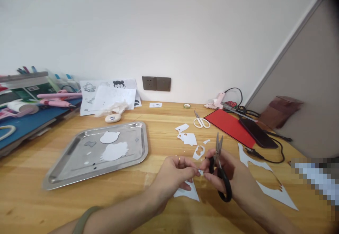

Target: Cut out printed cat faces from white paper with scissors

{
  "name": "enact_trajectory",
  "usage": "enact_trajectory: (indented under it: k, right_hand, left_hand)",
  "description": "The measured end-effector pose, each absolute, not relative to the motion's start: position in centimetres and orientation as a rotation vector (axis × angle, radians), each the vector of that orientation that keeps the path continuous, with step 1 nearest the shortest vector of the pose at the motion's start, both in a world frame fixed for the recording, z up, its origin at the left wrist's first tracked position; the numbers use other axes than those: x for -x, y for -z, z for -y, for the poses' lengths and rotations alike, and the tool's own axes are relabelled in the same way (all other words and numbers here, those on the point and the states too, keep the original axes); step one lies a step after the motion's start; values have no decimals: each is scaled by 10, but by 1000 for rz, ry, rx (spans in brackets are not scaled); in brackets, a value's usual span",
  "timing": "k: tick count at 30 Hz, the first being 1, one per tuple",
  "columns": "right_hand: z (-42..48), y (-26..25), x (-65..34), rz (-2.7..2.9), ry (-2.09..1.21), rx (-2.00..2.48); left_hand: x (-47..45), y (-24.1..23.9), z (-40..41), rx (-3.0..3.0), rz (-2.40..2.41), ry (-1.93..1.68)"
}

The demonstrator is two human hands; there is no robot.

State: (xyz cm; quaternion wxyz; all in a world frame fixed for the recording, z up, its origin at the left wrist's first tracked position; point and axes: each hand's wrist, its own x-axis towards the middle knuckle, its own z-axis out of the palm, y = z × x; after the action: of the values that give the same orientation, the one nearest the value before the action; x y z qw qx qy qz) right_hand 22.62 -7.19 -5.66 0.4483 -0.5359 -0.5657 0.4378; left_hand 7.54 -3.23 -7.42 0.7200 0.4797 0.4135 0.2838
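Observation:
My right hand [230,175] is closed around black-handled scissors [220,170], their blades pointing up and away from me. My left hand [173,174], with a ring on one finger, pinches a tiny white paper piece [200,172] just left of the scissor handles. Both hands meet above the wooden table [159,205] near its front edge. A white paper offcut [188,191] lies under my left hand.
A steel tray [66,167] with white cut-out shapes [114,151] sits at the left. White paper scraps [188,138], white-handled scissors [201,122], a red sheet [229,126], a phone [258,132] with cable, a pink glue gun [215,101] and printed sheets [111,96] lie behind. A long offcut [275,188] is at right.

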Motion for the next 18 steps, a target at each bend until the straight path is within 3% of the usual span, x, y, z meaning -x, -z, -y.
enact_trajectory:
  k: [18]
  right_hand:
    - [68, 64, -221, 1450, -1040, 1487]
  left_hand:
    - [-78, 76, 33, -1149, -971, -598]
